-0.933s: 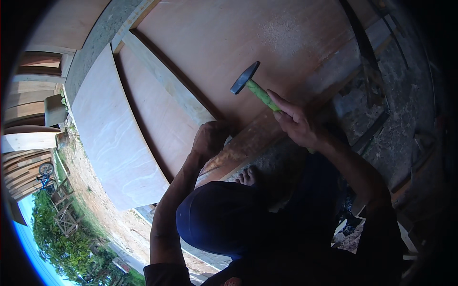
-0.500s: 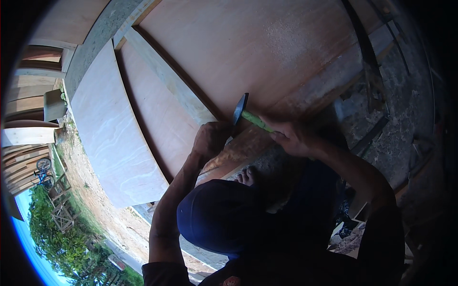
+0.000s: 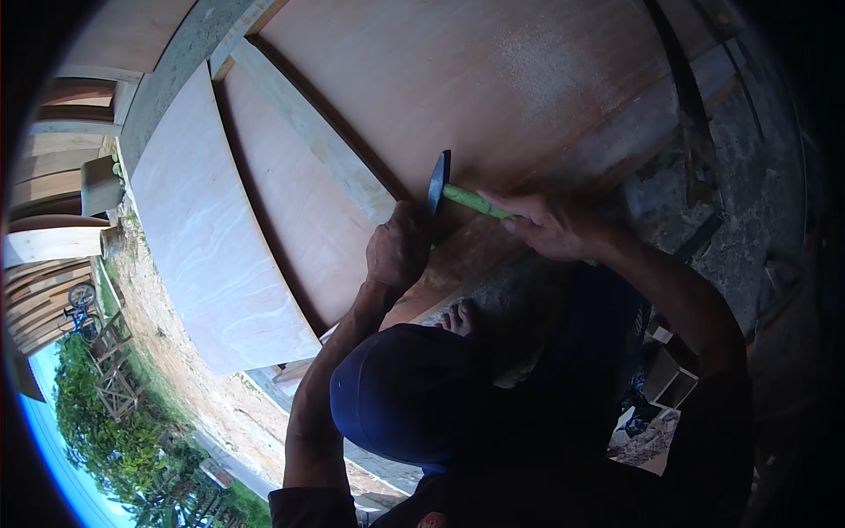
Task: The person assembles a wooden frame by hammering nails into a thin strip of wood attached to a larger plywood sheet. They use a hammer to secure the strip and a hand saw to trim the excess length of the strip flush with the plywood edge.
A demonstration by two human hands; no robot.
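My right hand [image 3: 554,227] is closed around the green handle of a hammer [image 3: 475,201], whose dark metal head stands just beside my left fist. My left hand [image 3: 398,251] is closed at the lower end of a pale wooden strip [image 3: 308,125]; what its fingers hold, if anything, is hidden. That strip crosses a large reddish plywood panel [image 3: 396,79]. Below both hands runs a wooden edge piece [image 3: 449,264], partly in shadow.
A paler plywood sheet [image 3: 202,229] lies at the left over the panel. Sawdust [image 3: 541,70] is scattered on the panel's far part. A saw-like dark blade [image 3: 678,70] lies at the right. A bare foot [image 3: 458,317] shows below the edge piece.
My left fist has shifted up and slightly right, its wrist turned more upright. The hammer head has moved slightly up, and my right hand has moved a little up and right with it.
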